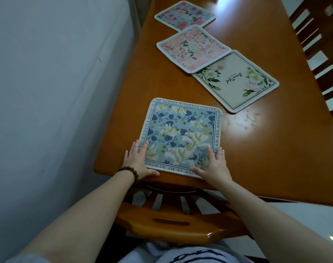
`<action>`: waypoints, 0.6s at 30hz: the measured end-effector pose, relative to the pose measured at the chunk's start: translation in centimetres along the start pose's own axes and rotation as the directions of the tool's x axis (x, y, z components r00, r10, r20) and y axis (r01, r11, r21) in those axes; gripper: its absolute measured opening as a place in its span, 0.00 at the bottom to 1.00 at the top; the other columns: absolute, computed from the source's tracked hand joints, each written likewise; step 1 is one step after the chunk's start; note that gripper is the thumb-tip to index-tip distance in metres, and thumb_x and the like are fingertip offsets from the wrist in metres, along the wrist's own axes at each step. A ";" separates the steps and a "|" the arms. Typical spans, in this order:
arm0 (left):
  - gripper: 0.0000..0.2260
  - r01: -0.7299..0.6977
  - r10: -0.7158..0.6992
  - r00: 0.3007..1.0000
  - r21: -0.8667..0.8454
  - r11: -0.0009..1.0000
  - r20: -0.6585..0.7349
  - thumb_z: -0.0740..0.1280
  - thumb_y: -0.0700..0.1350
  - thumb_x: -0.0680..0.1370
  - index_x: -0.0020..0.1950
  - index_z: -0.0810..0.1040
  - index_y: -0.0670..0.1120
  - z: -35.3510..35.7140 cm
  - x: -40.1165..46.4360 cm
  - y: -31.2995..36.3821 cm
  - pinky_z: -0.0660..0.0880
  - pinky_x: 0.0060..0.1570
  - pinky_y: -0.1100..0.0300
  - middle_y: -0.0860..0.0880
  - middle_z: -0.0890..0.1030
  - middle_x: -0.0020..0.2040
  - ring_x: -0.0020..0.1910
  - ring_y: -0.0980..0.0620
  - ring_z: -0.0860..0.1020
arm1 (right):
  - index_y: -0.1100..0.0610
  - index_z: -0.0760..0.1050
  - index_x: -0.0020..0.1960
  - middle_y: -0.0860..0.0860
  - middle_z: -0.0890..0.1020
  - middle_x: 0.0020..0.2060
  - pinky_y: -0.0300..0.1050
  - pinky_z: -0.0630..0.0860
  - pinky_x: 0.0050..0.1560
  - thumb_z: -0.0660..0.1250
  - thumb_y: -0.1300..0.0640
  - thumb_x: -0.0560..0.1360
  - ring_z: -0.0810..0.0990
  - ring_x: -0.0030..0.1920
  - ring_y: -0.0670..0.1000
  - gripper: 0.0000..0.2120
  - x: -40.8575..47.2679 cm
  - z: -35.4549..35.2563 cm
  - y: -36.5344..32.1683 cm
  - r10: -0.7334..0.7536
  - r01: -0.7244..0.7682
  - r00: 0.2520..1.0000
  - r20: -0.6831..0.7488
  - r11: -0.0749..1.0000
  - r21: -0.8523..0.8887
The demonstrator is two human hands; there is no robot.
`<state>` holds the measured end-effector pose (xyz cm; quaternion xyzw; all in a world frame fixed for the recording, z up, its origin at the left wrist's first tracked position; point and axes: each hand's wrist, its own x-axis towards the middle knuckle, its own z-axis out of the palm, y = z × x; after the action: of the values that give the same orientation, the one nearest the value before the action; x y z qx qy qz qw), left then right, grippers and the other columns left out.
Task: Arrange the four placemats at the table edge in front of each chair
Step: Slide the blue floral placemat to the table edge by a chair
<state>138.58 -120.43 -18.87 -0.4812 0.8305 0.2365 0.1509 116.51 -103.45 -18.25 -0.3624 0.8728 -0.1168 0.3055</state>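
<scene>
A blue floral placemat [182,133] lies flat at the near edge of the wooden table [275,149], right in front of a wooden chair [171,223]. My left hand [137,160] rests flat on its near left corner, fingers straight. My right hand [215,164] presses flat on its near right corner. Farther up the table lie a cream placemat with green leaves [235,80], a pink floral placemat [192,48] overlapping its corner, and a rose-patterned placemat [184,15] at the far end.
A grey wall [57,92] runs close along the table's left side. Another wooden chair [317,46] stands at the right edge of the table. Light glares on the wood to the right of the blue mat.
</scene>
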 end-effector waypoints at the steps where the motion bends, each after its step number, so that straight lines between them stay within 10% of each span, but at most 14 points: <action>1: 0.58 0.002 -0.002 1.000 0.003 1.000 -0.001 0.74 0.68 0.59 0.77 0.40 0.56 0.1 -0.3 0.1 0.44 0.73 0.48 0.48 0.39 0.78 0.76 0.50 0.39 | 0.48 0.41 0.77 0.58 0.39 0.76 0.53 0.44 0.73 0.68 0.31 0.63 0.35 0.75 0.55 0.54 -0.1 -0.1 0.1 -0.005 0.005 1.000 0.009 1.000 0.005; 18: 0.60 0.024 -0.023 0.999 0.029 0.999 -0.041 0.76 0.63 0.61 0.75 0.35 0.56 1.5 -2.9 0.2 0.43 0.73 0.49 0.46 0.39 0.78 0.76 0.49 0.38 | 0.44 0.27 0.72 0.63 0.35 0.74 0.53 0.41 0.73 0.76 0.43 0.65 0.34 0.74 0.60 0.61 -3.5 0.5 0.0 0.011 -0.002 0.999 0.047 0.981 -0.194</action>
<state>139.88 -117.41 -18.67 -0.4932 0.8312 0.2126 0.1440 118.75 -100.92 -17.06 -0.3900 0.8737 -0.0216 0.2900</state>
